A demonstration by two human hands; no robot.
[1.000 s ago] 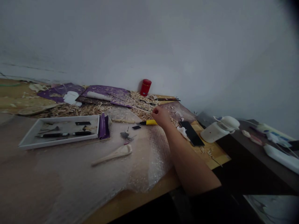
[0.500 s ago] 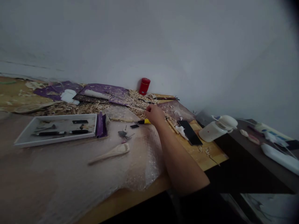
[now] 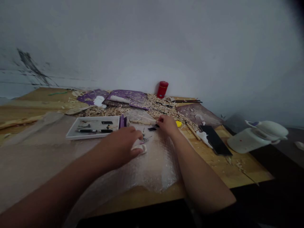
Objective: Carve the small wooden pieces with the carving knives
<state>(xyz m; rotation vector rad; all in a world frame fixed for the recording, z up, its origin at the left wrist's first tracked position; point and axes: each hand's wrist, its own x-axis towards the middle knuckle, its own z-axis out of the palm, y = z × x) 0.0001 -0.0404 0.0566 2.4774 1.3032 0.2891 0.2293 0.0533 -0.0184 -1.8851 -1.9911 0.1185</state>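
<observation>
Pale plaster wall [image 3: 152,47] rises behind a wooden workbench [image 3: 228,171], with a sheet of bubble wrap [image 3: 152,172] spread over its near part. On the bubble wrap, the left hand [image 3: 121,147] is clenched around a pale carved wooden piece [image 3: 140,149]; only its end shows below the fingers, so its full shape is hidden. The right hand [image 3: 167,124] sits at the far edge of the bubble wrap, its fingertips [image 3: 159,119] bent down just beside a small black square [image 3: 152,129]; whether they grasp anything cannot be told.

Just beyond the bubble wrap lie a wooden-handled tool [image 3: 142,122], a yellow object [image 3: 178,123] and heaped wood shavings [image 3: 163,107]. Left of it stands a white tray [image 3: 90,138] of dark-handled tools; right of it lies a black slab [image 3: 215,140].

The work in hand looks like steadying the carved piece, and working it would seem to call for a tool in the right hand.
</observation>
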